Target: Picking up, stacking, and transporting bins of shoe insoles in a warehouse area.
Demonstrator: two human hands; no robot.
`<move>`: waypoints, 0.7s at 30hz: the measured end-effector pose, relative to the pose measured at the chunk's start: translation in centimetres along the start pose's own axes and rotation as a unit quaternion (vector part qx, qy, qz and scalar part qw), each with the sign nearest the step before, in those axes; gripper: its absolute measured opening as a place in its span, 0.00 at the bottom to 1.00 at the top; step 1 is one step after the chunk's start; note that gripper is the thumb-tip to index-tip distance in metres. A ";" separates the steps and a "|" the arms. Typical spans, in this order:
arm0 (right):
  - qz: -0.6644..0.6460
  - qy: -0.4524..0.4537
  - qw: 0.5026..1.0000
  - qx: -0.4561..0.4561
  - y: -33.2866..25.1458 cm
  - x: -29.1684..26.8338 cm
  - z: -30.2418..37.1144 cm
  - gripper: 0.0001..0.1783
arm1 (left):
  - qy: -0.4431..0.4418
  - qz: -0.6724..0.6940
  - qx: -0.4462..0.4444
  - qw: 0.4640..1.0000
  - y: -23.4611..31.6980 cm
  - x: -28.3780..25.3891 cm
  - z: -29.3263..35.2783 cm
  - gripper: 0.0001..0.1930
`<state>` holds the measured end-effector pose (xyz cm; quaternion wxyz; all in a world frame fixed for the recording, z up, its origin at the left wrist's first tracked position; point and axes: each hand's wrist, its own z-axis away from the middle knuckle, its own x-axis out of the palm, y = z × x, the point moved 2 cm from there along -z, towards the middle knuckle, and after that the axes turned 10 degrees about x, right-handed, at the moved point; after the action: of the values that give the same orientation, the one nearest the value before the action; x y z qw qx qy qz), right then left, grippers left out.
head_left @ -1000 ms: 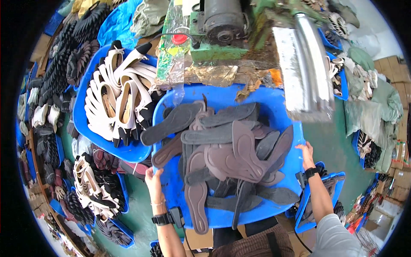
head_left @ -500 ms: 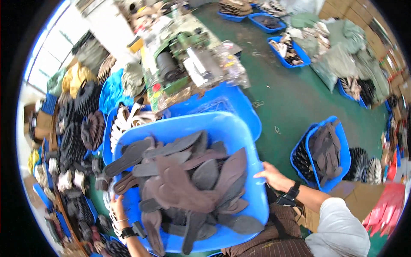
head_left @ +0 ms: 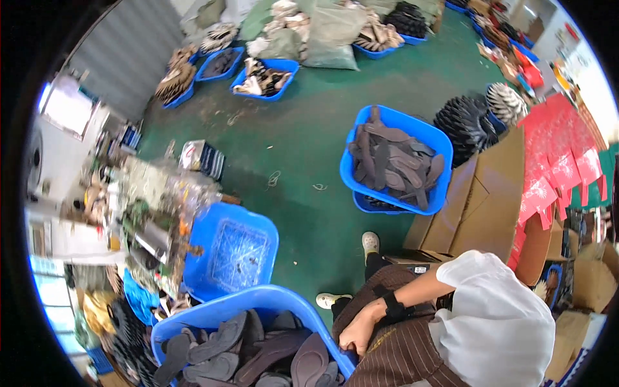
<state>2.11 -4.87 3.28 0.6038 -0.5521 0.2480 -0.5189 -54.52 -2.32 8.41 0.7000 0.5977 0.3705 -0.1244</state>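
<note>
A large blue plastic tub (head_left: 308,308) is in front of me at the lower edge, heaped with dark grey and brown insoles (head_left: 274,355). My right hand (head_left: 360,330) is closed on the tub's right rim, close against my striped brown apron (head_left: 396,348). The fingertips are partly hidden at the rim. My left hand is out of the picture, and the tub's near side is cut off by the lower edge.
A nearly bare blue tub (head_left: 267,222) stands beyond mine, beside a green machine (head_left: 138,216). Ahead, another blue tub of insoles (head_left: 442,193) rests on a lower one. Cardboard boxes (head_left: 487,193) and red sheets (head_left: 548,135) are at right; bundle-filled tubs (head_left: 264,95) sit farther off.
My view has swung right. The held tub now sits lower in the picture, and my left hand has left view. The stacked tub of insoles appears nearer and more central.
</note>
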 end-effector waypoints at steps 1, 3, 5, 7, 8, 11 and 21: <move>0.053 0.017 0.998 -0.033 1.9 -0.3 2.0 0.15 | -0.015 0.006 0.016 1.000 2.8 2.9 -1.5 0.15; 0.082 0.007 0.997 -0.013 4.5 -1.4 6.3 0.15 | -0.032 0.010 0.037 0.999 7.6 7.9 -3.4 0.16; -0.107 0.025 0.988 -0.112 9.5 -3.0 11.4 0.20 | -0.044 0.014 0.054 0.997 12.3 12.6 -5.1 0.16; -0.209 0.241 0.948 -0.002 12.5 -6.8 19.5 0.20 | -0.047 0.007 0.047 0.998 15.1 14.9 -4.9 0.16; 0.182 0.448 0.860 -0.165 16.7 -8.2 23.6 0.17 | -0.045 0.012 0.042 0.998 16.5 16.4 -4.6 0.16; -0.459 0.578 0.620 -0.267 27.6 -6.2 34.1 0.21 | 0.035 0.019 0.007 0.999 17.7 16.6 -2.1 0.17; -0.531 0.627 0.569 -0.039 33.7 -1.4 33.3 0.25 | -0.017 -0.279 0.101 0.955 25.5 38.2 -21.1 0.25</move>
<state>42.57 5.03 -19.34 -0.1095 -0.1445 0.2464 -0.9521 -20.07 34.03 1.72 0.5791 0.5361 0.4964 -0.3617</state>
